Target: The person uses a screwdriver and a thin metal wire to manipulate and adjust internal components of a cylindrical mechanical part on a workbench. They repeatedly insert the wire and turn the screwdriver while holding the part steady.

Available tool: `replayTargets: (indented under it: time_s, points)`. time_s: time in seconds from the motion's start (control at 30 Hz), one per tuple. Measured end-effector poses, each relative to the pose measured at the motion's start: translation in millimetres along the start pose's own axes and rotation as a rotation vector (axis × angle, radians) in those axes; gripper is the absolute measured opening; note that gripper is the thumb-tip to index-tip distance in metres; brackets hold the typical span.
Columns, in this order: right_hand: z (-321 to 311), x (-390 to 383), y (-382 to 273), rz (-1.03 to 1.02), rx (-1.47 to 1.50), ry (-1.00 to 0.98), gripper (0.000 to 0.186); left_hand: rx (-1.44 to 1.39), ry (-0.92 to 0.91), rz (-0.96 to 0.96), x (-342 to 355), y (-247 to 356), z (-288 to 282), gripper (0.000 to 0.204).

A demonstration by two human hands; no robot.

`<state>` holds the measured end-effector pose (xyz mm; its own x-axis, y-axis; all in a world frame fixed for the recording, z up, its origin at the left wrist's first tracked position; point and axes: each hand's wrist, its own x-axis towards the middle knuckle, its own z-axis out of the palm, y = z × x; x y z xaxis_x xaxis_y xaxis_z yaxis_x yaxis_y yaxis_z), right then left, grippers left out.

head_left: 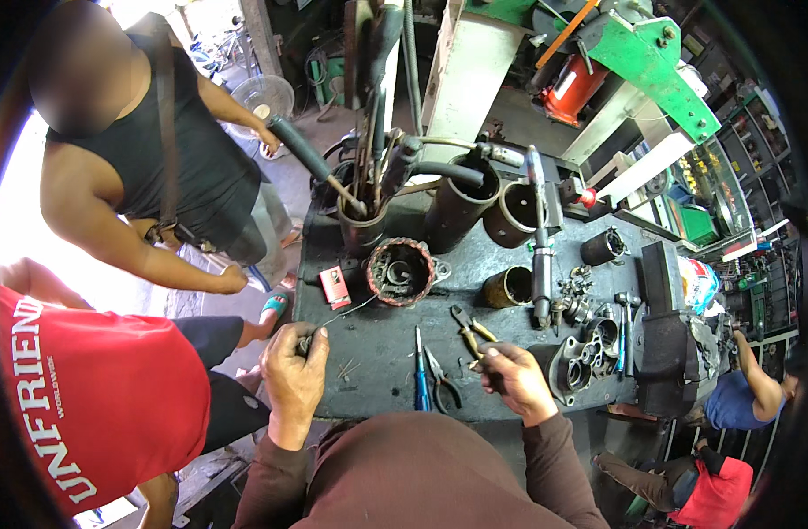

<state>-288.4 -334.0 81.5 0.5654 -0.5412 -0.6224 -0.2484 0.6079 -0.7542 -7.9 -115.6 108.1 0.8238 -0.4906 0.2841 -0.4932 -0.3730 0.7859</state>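
A thin wire (351, 312) runs from the red-edged stator coil (400, 272) on the bench to my left hand (296, 375). That hand is closed, with the wire's end and something dark between its thumb and fingers. My right hand (518, 383) is curled, its fingertips closed at the handle ends of yellow-handled cutting pliers (466, 330); the fingers partly hide the handles. Between my hands lie a blue-handled screwdriver (421, 375) and dark-handled pliers (443, 386). A red and white small box (335, 288) stands left of the coil.
Metal cylinders (452, 212) with tools in them stand at the back of the bench (360, 388). Castings (576, 366), a long metal tool (542, 264) and a hammer (627, 322) lie to the right. People (188, 150) stand at the left; others are at the far right.
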Motion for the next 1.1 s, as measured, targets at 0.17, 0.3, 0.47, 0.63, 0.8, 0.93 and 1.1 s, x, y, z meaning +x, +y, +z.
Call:
replayTargets:
  time_s: [0.17, 0.3, 0.47, 0.63, 0.8, 0.93, 1.1]
  points:
    - [-36.7, -1.2, -35.3, -0.244, 0.389, 0.289, 0.037, 0.055, -0.013, 0.152, 14.7, 12.4, 20.1, 0.011]
    - [-24.5, 17.1, -75.8, -0.239, 0.188, 0.253, 0.051, 0.029, 0.006, 0.259, 22.4, 16.9, 35.5, 0.012]
    - [-3.5, 29.2, -125.4, -0.093, 0.307, 0.044, 0.052, 0.031, -0.018, 0.218, 15.0, 7.3, 36.8, 0.011]
    - [1.0, 41.5, -142.2, -0.055, 0.280, 0.100, 0.044, 0.027, 0.048, 0.256, 7.4, -3.3, 32.4, 0.014]
    - [-18.2, 35.4, -139.2, -0.279, -0.241, 0.381, 0.030, -0.140, 0.042, 0.182, 9.5, -14.1, 35.7, 0.012]
    - [-56.4, 18.3, -150.1, -0.501, -0.707, 0.591, 0.033, -0.226, 0.047, 0.116, 9.3, -18.8, 37.0, 0.010]
    - [-91.8, 4.7, -159.8, -0.468, -0.890, 0.621, 0.041, -0.241, 0.032, 0.145, 11.9, -17.4, 47.0, 0.010]
